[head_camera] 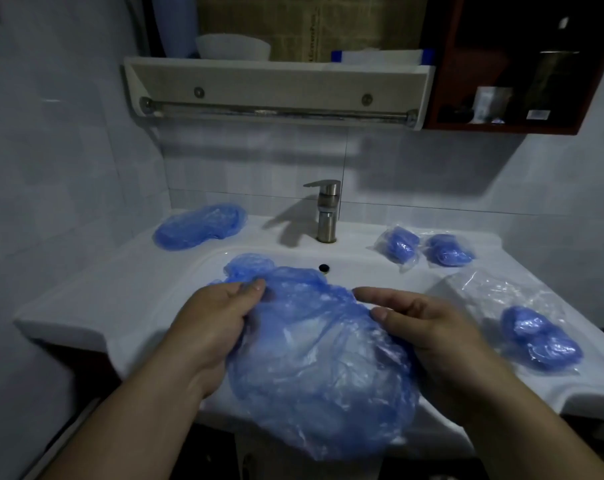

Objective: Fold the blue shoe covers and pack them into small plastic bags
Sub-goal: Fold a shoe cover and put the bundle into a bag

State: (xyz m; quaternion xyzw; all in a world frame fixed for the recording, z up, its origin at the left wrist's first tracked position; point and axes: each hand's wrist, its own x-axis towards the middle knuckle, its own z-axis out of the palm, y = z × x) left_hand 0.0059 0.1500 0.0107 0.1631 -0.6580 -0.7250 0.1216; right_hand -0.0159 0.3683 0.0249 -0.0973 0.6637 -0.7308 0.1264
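A crumpled blue shoe cover [314, 348] is spread out over the white sink basin [369, 268], held between both hands. My left hand [214, 327] pinches its left edge between thumb and fingers. My right hand [428, 327] grips its right edge, with the index finger stretched out over the plastic. A heap of loose blue shoe covers [200, 226] lies at the back left of the counter. Two packed small bags [399, 244] [447, 251] sit at the back right, and a third packed bag [541, 337] lies at the right. Empty clear bags [490, 289] lie beside it.
A steel faucet [326, 211] stands behind the basin, with the overflow hole [324, 268] below it. A white shelf with a towel rail [276, 110] hangs on the tiled wall above. A dark red cabinet [508, 64] is at the upper right.
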